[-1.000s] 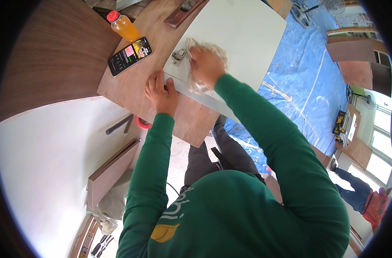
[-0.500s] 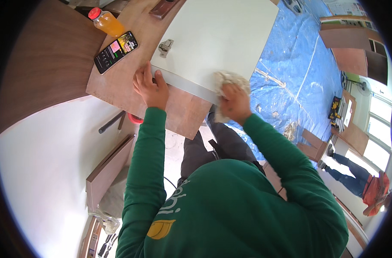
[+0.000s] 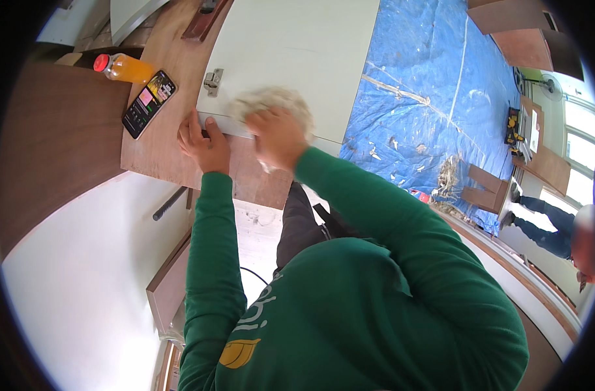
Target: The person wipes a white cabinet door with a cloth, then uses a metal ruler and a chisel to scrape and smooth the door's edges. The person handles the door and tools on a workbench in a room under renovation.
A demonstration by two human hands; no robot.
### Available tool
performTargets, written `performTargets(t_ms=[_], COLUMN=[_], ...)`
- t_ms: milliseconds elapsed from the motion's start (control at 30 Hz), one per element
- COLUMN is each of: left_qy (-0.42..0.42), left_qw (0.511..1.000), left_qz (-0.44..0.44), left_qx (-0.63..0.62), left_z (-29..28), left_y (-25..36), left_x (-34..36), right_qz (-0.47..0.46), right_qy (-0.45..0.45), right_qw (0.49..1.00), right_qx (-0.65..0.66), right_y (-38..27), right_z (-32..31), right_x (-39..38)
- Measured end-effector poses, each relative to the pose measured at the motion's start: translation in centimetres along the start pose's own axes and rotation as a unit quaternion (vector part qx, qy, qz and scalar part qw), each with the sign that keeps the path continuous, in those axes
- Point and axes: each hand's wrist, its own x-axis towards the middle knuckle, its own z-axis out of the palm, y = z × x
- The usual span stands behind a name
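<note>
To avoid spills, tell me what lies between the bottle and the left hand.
The head view shows a phone, then bare board, between the bottle and the left hand.

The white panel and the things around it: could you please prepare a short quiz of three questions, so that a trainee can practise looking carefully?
1. Which hand of the person holds the pale cloth?
2. True or false: the cap of the bottle is blue.
3. Where is the metal hinge?
A) On the blue sheet
B) On the white panel
C) On the phone

Key:
1. The right hand.
2. False: it is red.
3. B.
</note>
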Motion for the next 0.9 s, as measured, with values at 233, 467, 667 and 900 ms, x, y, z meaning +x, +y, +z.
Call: performTargets(t_ms=[233,467,667,900], left_qy=[0.009,0.005,-0.003,0.007], left_qw=[1.0,1.0,1.0,1.0], left_qz=[0.0,0.002,0.0,0.021], left_qx=[0.019,0.021,0.012,0.018], left_z=[0.2,0.3,0.2,0.0], left_y=[-0.6,-0.2,-0.4,-0.7], left_x=[-0.3,-0.3,-0.4,-0.3], right_qz=[0.123,0.066,0.017,0.097], right_qy=[-0.008,0.059,0.011,0.092], right_qw=[0.992,0.995,1.0,0.99], right_qx=[0.006,0.038,0.01,-0.039], right_y=[10.2,9.2,7.8,16.8], right_z=[-10.1,-9.7,-8.8,-10.3], right_x=[-11.4,-10.6,-9.5,-3.2])
